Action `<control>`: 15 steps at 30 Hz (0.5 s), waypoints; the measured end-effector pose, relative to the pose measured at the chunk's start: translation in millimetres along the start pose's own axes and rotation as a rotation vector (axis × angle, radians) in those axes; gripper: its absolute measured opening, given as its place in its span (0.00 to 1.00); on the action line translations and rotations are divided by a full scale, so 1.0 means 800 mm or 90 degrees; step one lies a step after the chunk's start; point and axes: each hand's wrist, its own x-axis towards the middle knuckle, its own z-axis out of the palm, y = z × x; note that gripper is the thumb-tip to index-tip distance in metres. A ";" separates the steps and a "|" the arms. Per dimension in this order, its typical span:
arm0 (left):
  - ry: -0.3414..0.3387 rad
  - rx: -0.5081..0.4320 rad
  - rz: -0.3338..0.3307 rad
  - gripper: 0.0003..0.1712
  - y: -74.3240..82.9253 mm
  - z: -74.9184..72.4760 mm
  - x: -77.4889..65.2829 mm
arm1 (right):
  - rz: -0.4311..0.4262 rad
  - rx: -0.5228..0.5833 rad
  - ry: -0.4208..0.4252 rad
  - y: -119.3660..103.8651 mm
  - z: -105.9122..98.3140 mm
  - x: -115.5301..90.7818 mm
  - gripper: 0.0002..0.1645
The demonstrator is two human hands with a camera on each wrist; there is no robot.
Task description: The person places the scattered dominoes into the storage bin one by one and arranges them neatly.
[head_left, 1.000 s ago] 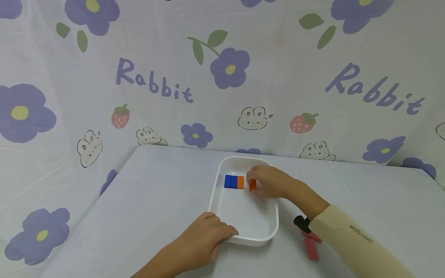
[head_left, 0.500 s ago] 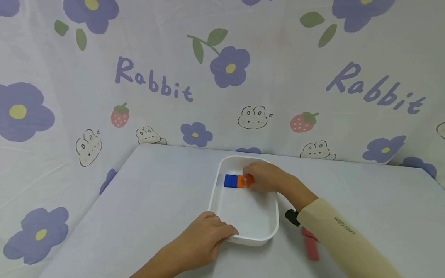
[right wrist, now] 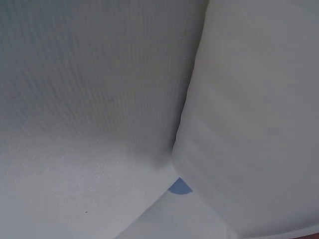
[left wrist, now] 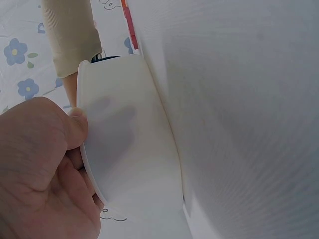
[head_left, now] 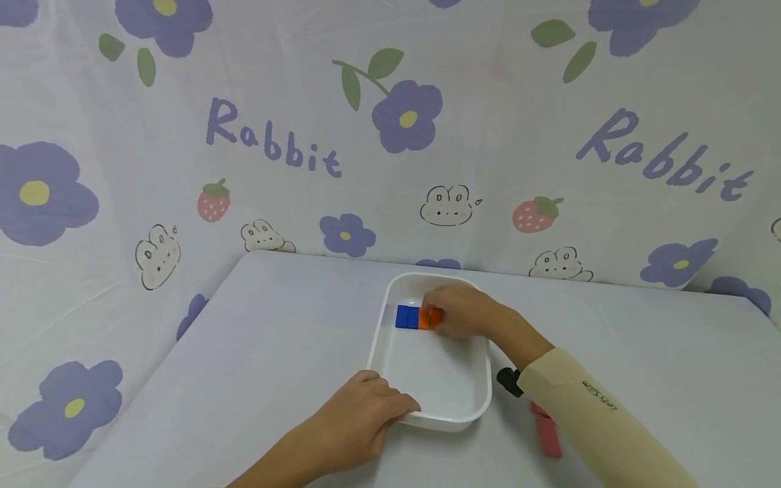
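Note:
A white rectangular tray [head_left: 374,352] with rounded corners stands on the table. My left hand [head_left: 360,420] grips its near left rim; the left wrist view has the thumb and curled fingers of this hand [left wrist: 50,159] on the edge of the tray [left wrist: 129,129]. Inside, toward the far end, two blue tiles [head_left: 407,317] lie side by side, with an orange tile [head_left: 424,318] against their right side. My right hand [head_left: 464,312] reaches over the right rim and pinches another orange tile [head_left: 436,318] right at the row's end. Its fingertips are partly hidden.
Red pieces [head_left: 548,434] lie on the white table [head_left: 293,318] right of the tray, partly covered by the right sleeve [head_left: 598,407]. A black wrist camera mount [head_left: 509,381] sits at the right cuff. Behind the table hangs a patterned cloth [head_left: 378,183].
My right hand has moved left with the orange tile, bringing it up to the other orange tile in the row. The left hand has stayed on the rim.

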 end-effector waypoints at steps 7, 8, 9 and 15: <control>-0.002 -0.001 -0.001 0.11 0.000 0.001 0.000 | -0.006 0.009 -0.006 -0.003 0.001 -0.001 0.20; -0.003 -0.002 -0.002 0.11 0.000 0.001 0.000 | -0.003 0.009 -0.007 -0.003 0.000 -0.001 0.21; -0.005 -0.004 -0.003 0.11 0.000 0.000 0.000 | -0.001 0.010 -0.007 -0.003 0.000 -0.001 0.21; -0.016 -0.011 -0.011 0.11 0.000 0.000 0.002 | 0.001 0.011 -0.007 -0.003 0.001 -0.002 0.21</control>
